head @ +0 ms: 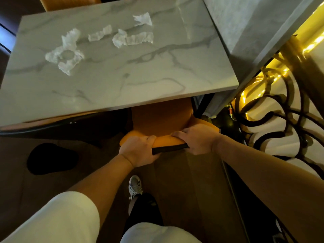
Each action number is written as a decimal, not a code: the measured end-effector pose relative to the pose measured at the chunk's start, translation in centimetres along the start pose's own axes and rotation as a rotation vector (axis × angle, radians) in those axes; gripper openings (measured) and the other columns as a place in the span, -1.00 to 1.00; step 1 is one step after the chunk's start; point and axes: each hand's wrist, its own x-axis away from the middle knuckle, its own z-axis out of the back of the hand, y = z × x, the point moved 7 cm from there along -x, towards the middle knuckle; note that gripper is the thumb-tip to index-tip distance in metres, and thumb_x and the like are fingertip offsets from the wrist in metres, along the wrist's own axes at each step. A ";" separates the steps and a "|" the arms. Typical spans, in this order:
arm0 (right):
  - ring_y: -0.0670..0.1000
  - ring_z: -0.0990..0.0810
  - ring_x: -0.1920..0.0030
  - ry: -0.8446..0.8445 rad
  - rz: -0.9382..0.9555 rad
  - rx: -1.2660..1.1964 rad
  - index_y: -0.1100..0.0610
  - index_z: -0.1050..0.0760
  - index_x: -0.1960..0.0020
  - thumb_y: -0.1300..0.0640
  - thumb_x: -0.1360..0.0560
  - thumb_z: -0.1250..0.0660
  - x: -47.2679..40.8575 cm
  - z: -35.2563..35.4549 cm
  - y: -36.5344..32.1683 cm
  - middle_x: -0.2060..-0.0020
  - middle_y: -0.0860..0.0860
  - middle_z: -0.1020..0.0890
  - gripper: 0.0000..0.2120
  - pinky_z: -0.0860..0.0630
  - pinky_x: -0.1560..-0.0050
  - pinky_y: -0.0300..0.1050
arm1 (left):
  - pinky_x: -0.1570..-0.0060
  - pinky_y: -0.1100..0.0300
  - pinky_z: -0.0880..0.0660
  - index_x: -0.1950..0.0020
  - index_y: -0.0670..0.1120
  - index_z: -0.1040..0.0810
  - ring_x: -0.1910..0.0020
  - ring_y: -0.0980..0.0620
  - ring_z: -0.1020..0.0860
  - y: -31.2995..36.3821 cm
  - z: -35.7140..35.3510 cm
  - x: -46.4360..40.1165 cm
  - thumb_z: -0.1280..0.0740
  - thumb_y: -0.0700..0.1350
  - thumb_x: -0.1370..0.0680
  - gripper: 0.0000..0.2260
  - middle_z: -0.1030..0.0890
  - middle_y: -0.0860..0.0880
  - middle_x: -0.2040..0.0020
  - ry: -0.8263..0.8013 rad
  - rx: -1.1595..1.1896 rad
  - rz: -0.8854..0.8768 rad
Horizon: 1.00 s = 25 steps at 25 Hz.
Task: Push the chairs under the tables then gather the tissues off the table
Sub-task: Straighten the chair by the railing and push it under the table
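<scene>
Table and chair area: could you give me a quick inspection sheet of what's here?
Surface: marble table, no dishes on it.
Job's things: orange chair, seat partly under the table; torn tissues scattered on the far half.
Clutter: nothing seen besides the tissues.
Hands: left hand and right hand both grip the chair's backrest.
Cables: nothing clearly seen.
Surroundings: second table at right, lit ornate railing, wooden floor.

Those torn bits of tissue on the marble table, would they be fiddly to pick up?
Probably. The tissues look thin, crumpled and torn, so they would likely flop and weigh almost nothing. One has a hole through it, so it may tear further. They lie in several pieces on the smooth marble table, so they may slide.
</scene>
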 end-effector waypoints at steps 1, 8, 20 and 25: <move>-0.02 -0.60 0.11 -0.001 -0.002 0.003 -0.14 -0.15 -0.55 -0.18 -0.62 -0.22 -0.3 0.3 0.3 -0.01 -0.05 -0.62 -0.45 -0.60 -0.01 -0.02 | 0.22 0.20 -0.54 -0.37 0.03 -0.44 0.19 0.09 -0.56 -0.3 0.1 -0.4 -0.11 0.38 -0.55 -0.43 -0.62 0.07 0.02 0.013 -0.009 0.000; -0.05 -0.58 0.10 0.022 -0.007 -0.003 -0.11 -0.20 -0.56 -0.16 -0.63 -0.22 -2.6 2.3 2.4 -0.04 -0.06 -0.63 -0.46 -0.55 0.01 -0.10 | 0.20 0.20 -0.56 -0.31 0.05 -0.48 0.23 0.10 -0.55 -2.0 1.4 -3.4 -0.16 0.36 -0.56 -0.50 -0.61 0.09 0.06 0.021 -0.013 0.022; 0.02 -0.63 -0.02 0.043 -0.004 0.021 -0.08 -0.21 -0.57 -0.13 -0.60 -0.28 -6.8 4.6 6.2 -0.15 -0.02 -0.64 -0.41 -0.53 -0.03 -0.07 | 0.10 0.08 -0.57 -0.30 0.07 -0.47 0.18 0.08 -0.59 -5.5 2.4 -8.8 0.05 0.44 -0.46 -0.34 -0.63 0.10 0.04 0.027 -0.055 0.041; 0.01 -0.63 -0.01 0.048 0.009 0.036 -0.07 -0.22 -0.57 -0.15 -0.60 -0.27 -7.5 4.7 6.9 -0.13 -0.03 -0.65 -0.42 -0.54 0.00 -0.09 | 0.08 0.06 -0.57 -0.29 0.05 -0.49 0.16 0.07 -0.60 -5.9 2.5 -9.7 0.05 0.45 -0.45 -0.33 -0.64 0.10 0.02 0.033 -0.041 0.026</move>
